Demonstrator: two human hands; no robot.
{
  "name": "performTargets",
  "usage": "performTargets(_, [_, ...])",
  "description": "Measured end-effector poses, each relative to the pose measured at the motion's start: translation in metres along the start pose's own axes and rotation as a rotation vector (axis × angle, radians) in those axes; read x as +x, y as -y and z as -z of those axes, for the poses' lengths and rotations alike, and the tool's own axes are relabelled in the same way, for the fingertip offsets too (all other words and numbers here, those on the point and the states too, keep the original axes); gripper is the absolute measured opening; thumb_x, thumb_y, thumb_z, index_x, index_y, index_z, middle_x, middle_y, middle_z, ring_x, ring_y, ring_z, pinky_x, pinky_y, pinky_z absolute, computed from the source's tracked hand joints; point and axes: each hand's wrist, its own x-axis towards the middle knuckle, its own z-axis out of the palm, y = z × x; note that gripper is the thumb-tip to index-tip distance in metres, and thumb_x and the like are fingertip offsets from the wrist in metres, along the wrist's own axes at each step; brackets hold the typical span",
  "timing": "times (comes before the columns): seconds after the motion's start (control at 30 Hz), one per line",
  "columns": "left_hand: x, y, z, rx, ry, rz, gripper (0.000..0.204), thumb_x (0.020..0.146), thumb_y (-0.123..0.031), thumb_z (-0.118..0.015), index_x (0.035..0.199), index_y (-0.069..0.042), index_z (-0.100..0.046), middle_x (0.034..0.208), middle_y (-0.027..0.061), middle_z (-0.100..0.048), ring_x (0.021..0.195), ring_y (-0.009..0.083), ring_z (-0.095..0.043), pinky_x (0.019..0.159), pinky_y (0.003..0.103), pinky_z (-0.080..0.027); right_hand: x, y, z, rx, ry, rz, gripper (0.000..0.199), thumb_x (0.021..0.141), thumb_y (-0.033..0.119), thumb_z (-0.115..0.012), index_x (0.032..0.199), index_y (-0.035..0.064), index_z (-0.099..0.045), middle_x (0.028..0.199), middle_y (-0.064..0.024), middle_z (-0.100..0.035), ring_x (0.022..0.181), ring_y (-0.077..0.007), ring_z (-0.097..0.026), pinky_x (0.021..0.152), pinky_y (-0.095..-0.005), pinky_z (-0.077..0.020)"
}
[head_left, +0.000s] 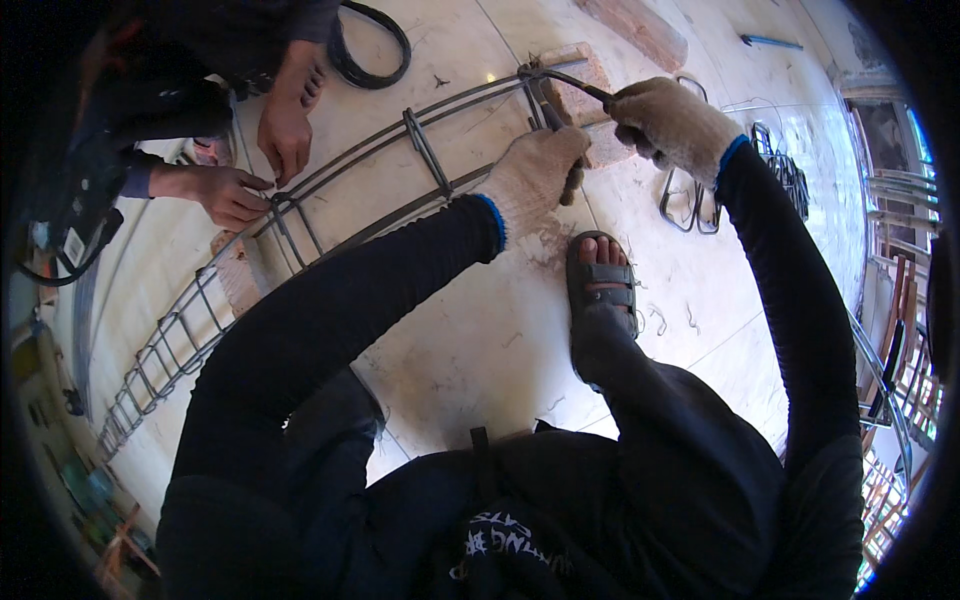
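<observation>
A long steel rebar cage (428, 152) runs diagonally from the far middle down to the near left, with square stirrups along its bars. At its right end is a dark two-handled tool that looks like pincers (582, 85), its head against the bar ends. My right hand (680, 125), in a pale knit glove with a blue cuff, is closed round one handle. Just left of it, my left hand (535, 175), gloved alike, closes on the other handle, its fingers partly hidden. A co-worker's bare hands (238, 198) touch the cage farther left.
Bricks prop the cage: one brick (590, 100) near its right end, another brick (238, 275) at left. Loose stirrups (690, 205) lie at right. A black coil (402, 55) and blue bar-like tool (772, 42) lie farther off. My sandalled foot (605, 280) stands close by.
</observation>
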Motion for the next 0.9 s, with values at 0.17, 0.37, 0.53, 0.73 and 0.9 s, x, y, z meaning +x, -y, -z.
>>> performTargets(0.17, [0.004, -0.005, -0.005, -0.052, 0.024, 0.093, 0.039, 0.105, -0.046, -0.060, 0.093, -0.008, -0.065, 0.072, 0.0013, -0.060, 0.060, 0.0137, -0.056, 0.056, 0.032, -0.046, -0.004, 0.043, 0.002, -0.234, 0.004, -0.247, 0.072, 0.102, 0.066, -0.061, 0.108, -0.0041, -0.079, 0.082, -0.0177, -0.073, 0.066, -0.0233, -0.067, 0.061, -0.0398, -0.0512])
performTargets(0.37, [0.009, -0.026, -0.009, -0.237, 0.141, 0.264, 0.036, 0.111, -0.042, -0.054, 0.114, -0.008, -0.067, 0.094, 0.0027, -0.069, 0.080, 0.0129, -0.067, 0.067, 0.029, -0.055, -0.008, 0.028, 0.020, -0.225, 0.089, -0.011, 0.085, 0.087, 0.077, -0.072, 0.106, -0.0057, -0.078, 0.084, -0.0203, -0.074, 0.077, -0.0324, -0.071, 0.074, -0.0453, -0.0564])
performTargets(0.53, [0.023, -0.036, -0.009, -0.206, 0.374, 0.249, 0.035, 0.117, -0.034, -0.041, 0.135, -0.011, -0.061, 0.119, 0.0070, -0.068, 0.101, 0.0167, -0.069, 0.079, 0.031, -0.061, 0.004, 0.054, 0.025, -0.507, 0.252, -0.096, 0.071, 0.080, 0.056, -0.088, 0.114, -0.0055, -0.074, 0.095, -0.0223, -0.076, 0.088, -0.0316, -0.075, 0.083, -0.0401, -0.0603])
performTargets(0.73, [0.049, -0.007, -0.026, -0.048, 0.288, 0.257, 0.050, 0.109, -0.062, -0.039, 0.126, -0.021, -0.062, 0.107, 0.0023, -0.075, 0.081, 0.0154, -0.070, 0.067, 0.032, -0.055, 0.019, 0.018, 0.003, -0.462, 0.168, -0.075, 0.038, 0.089, 0.027, -0.082, 0.107, -0.0051, -0.073, 0.085, -0.0206, -0.074, 0.078, -0.0284, -0.074, 0.079, -0.0386, -0.0611])
performTargets(0.9, [0.037, 0.000, -0.034, -0.144, -0.006, 0.240, 0.059, 0.105, -0.067, -0.040, 0.117, -0.014, -0.063, 0.092, 0.0028, -0.070, 0.072, 0.0157, -0.060, 0.067, 0.035, -0.047, 0.033, 0.023, 0.006, -0.431, 0.154, 0.020, 0.023, 0.095, 0.011, -0.069, 0.110, -0.0059, -0.072, 0.083, -0.0205, -0.072, 0.079, -0.0278, -0.074, 0.077, -0.0406, -0.0612])
